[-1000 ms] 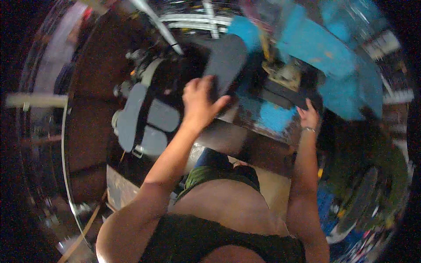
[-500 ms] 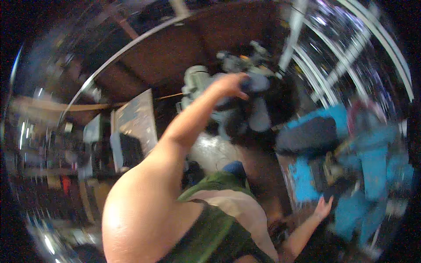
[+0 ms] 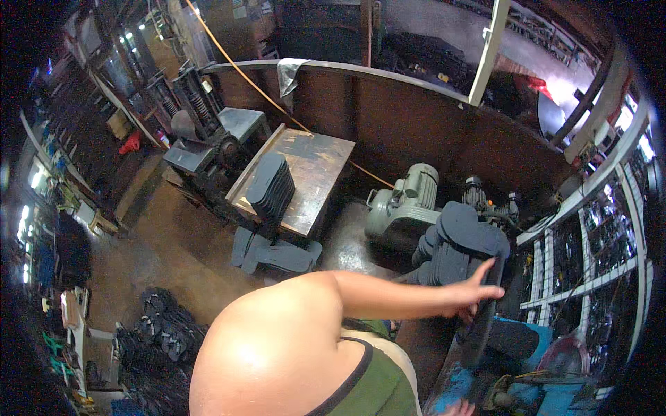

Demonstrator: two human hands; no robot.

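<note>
My left arm reaches across to the right. My left hand (image 3: 466,294) is open, with thumb and forefinger spread, beside a stack of dark grey flat soles (image 3: 444,267). A rounded sole (image 3: 461,225) lies on top of that stack. Just beyond the fingers runs a long, dark, blurred piece (image 3: 479,333) shaped like a sole; whether the hand touches it I cannot tell. At the bottom edge my right hand (image 3: 458,409) is mostly cut off, its visible fingers apart, near a worn blue machine surface (image 3: 452,390).
A grey-green motor (image 3: 420,184) stands behind the sole stack. To the left, a worn wooden table (image 3: 319,159) bears another upright stack of soles (image 3: 270,184). More soles (image 3: 277,256) lie in front of it. Dark pieces are heaped (image 3: 163,333) on the floor; a white-barred frame (image 3: 548,301) borders the right.
The view has swung, so the table and motor sit further right. My left hand has come away from the soles by the motor toward the blue machine. My right hand is now nearly out of frame.
</note>
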